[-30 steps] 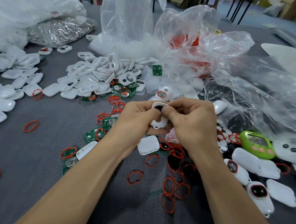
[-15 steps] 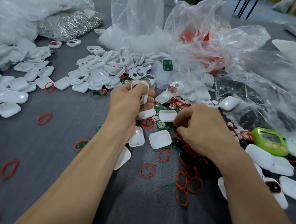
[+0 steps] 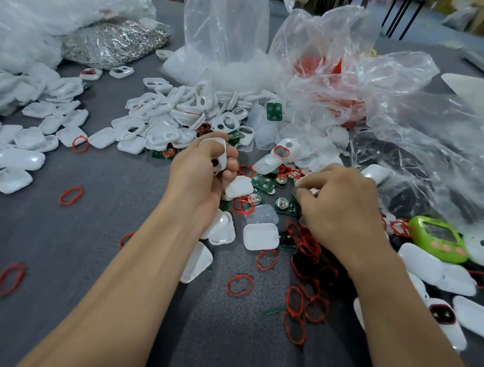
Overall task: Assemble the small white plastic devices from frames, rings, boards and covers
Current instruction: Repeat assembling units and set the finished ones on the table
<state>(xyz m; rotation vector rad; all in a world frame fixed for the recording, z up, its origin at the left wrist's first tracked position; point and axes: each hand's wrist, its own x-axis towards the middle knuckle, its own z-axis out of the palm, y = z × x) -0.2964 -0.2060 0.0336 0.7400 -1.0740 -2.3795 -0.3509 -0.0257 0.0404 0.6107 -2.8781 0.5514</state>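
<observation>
Grey tabletop seen from above. Along its left edge lie heaps of white covers. Toward the far left corner, a clear bag of silvery metal bits. Mid-tabletop sits a pile of white frames. Just in front, the left hand has its grip closed round one white frame, a rounded piece with a dark round hole, long axis nearly upright, top toward the far edge. To the right, green boards and red rings lie scattered. The right hand curls down onto the boards; whether its grip holds anything cannot be told. Crumpled clear bags fill the far right, one showing red contents
</observation>
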